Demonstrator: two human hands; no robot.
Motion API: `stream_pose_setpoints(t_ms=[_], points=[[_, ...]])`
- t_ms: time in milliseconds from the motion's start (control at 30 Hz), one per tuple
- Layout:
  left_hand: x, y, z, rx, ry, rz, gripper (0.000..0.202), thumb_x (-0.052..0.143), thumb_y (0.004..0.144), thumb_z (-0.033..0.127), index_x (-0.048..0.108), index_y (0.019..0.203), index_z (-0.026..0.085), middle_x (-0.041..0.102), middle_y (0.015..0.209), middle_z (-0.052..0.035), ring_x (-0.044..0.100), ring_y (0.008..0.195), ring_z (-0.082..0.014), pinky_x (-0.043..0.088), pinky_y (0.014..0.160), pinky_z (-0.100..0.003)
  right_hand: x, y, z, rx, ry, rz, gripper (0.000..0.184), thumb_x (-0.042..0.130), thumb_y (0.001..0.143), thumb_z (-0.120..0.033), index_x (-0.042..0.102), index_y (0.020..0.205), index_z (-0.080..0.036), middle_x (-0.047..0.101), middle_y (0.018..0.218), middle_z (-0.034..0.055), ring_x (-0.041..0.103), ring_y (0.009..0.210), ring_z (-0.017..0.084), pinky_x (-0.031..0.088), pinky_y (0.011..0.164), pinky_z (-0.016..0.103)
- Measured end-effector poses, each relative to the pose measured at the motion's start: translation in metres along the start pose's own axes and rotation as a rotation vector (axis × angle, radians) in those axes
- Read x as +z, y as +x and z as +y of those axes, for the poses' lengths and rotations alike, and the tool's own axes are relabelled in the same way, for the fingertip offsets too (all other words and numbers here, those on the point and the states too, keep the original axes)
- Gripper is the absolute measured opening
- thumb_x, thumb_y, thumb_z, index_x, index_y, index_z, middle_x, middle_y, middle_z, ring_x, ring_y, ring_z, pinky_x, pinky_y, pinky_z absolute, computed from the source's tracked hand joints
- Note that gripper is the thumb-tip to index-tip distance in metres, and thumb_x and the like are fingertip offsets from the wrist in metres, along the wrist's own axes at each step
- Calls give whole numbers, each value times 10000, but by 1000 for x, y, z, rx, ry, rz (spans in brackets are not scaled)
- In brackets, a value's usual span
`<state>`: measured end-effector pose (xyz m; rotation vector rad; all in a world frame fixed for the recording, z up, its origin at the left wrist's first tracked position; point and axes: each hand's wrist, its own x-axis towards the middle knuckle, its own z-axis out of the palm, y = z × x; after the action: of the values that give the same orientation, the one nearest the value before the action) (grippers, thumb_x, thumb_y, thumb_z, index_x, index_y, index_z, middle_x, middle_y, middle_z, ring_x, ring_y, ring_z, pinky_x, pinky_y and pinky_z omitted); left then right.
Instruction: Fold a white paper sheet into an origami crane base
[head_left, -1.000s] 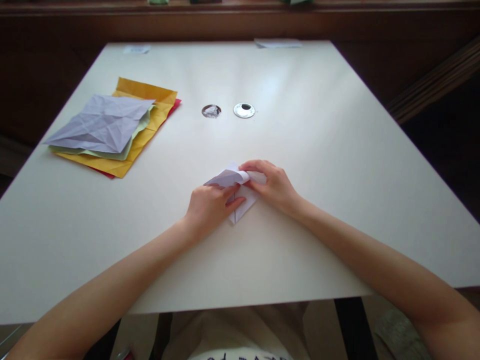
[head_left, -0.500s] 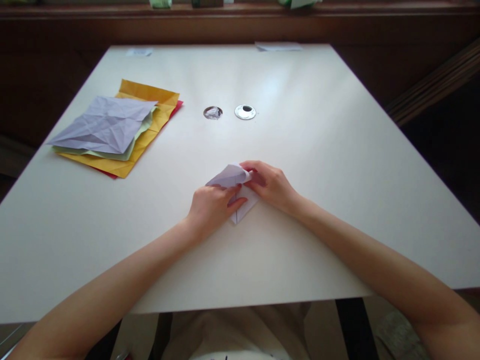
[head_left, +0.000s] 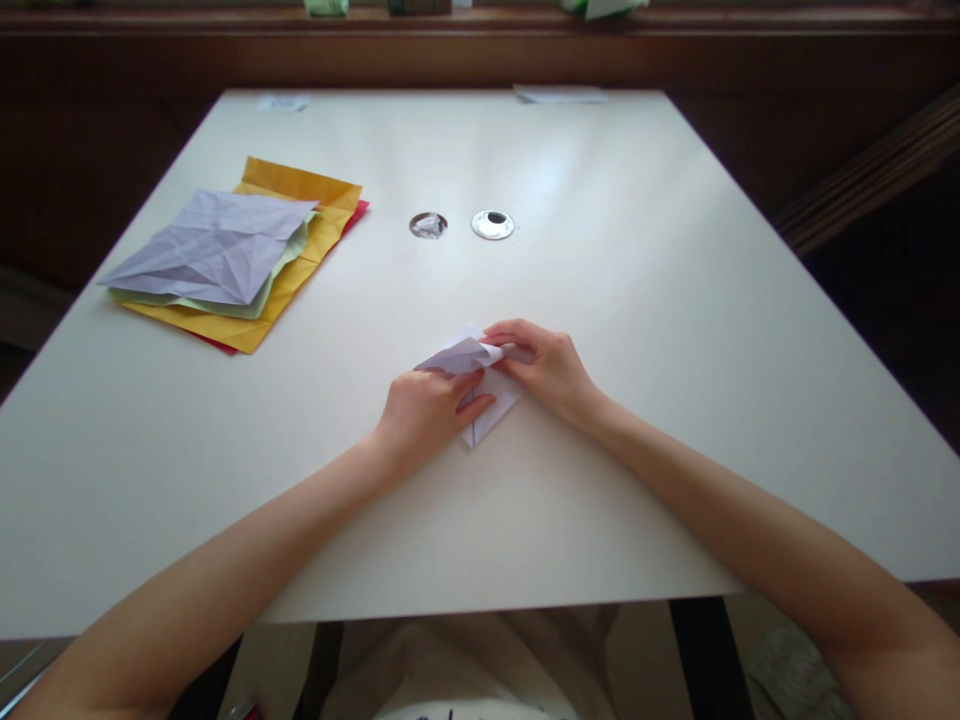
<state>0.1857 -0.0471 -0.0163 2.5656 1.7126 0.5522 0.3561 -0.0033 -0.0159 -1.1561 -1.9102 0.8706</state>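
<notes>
A small folded piece of pale lilac paper (head_left: 459, 357) lies on the white table (head_left: 600, 300), near its middle. My left hand (head_left: 424, 410) presses down on the paper's left half, fingers curled over it. My right hand (head_left: 544, 370) pinches a raised flap at the paper's top right between thumb and fingers. The paper's lower tip sticks out between the two hands.
A stack of creased sheets (head_left: 232, 255), lilac on top of green, yellow and red, lies at the table's left. Two round holes sit mid-table, one stuffed with crumpled paper (head_left: 428, 225), one with a metal ring (head_left: 493, 224). Slips of paper lie at the far edge.
My right hand's fingers have shifted slightly on the raised flap, curling it over. My left hand has stayed pressing on the paper.
</notes>
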Motion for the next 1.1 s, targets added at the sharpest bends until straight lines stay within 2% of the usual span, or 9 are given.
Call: stream_pose_setpoints(t_ms=[200, 433, 533, 633, 767, 900, 1100], points=[[1, 0, 0, 4, -13, -2, 249, 553, 755, 443, 668, 865, 251, 631, 574, 12, 554, 516, -126, 334, 493, -228, 2, 0, 0, -6, -65, 18, 297, 497, 670, -84, 595, 918, -215, 645, 863, -2, 604, 787, 142, 488, 719, 276], [0, 0, 1, -16, 2, -31, 266, 526, 772, 447, 659, 887, 248, 625, 575, 4, 553, 526, -128, 325, 497, -222, 4, 1, 3, -12, -20, 25, 272, 470, 688, -74, 606, 882, -208, 645, 853, -6, 605, 792, 138, 485, 734, 272], [-1, 1, 2, -28, 43, -46, 323, 507, 775, 467, 633, 971, 243, 625, 570, -8, 556, 514, -144, 304, 479, -230, 6, 1, 3, 9, -8, 35, 271, 472, 683, -62, 604, 873, -201, 644, 861, -6, 606, 786, 128, 488, 732, 256], [-3, 2, 2, -41, 75, -76, 384, 493, 769, 501, 605, 1032, 245, 627, 565, -12, 560, 504, -152, 287, 466, -239, 5, 0, -1, 44, -9, 49, 298, 473, 679, -54, 591, 910, -199, 649, 845, -7, 608, 766, 118, 489, 718, 243], [-4, 2, 2, -51, 89, -98, 370, 491, 762, 512, 614, 1004, 260, 626, 560, 0, 566, 510, -147, 281, 466, -237, 4, 0, -7, 88, -19, 49, 352, 476, 674, -57, 565, 975, -214, 651, 820, -20, 607, 725, 109, 491, 681, 239], [-3, 2, 3, -49, 88, -92, 363, 487, 766, 511, 617, 991, 258, 622, 560, 2, 569, 522, -148, 283, 471, -236, 0, 3, -3, 79, -15, 40, 291, 502, 670, -71, 600, 910, -203, 651, 785, -13, 610, 740, 122, 488, 697, 250], [-5, 3, 3, -56, 70, -104, 366, 501, 765, 506, 617, 1000, 250, 620, 574, -8, 568, 543, -147, 300, 484, -230, -3, 7, 6, 87, 117, -12, 188, 544, 690, -129, 617, 856, -175, 656, 803, 11, 620, 763, 138, 498, 729, 274]])
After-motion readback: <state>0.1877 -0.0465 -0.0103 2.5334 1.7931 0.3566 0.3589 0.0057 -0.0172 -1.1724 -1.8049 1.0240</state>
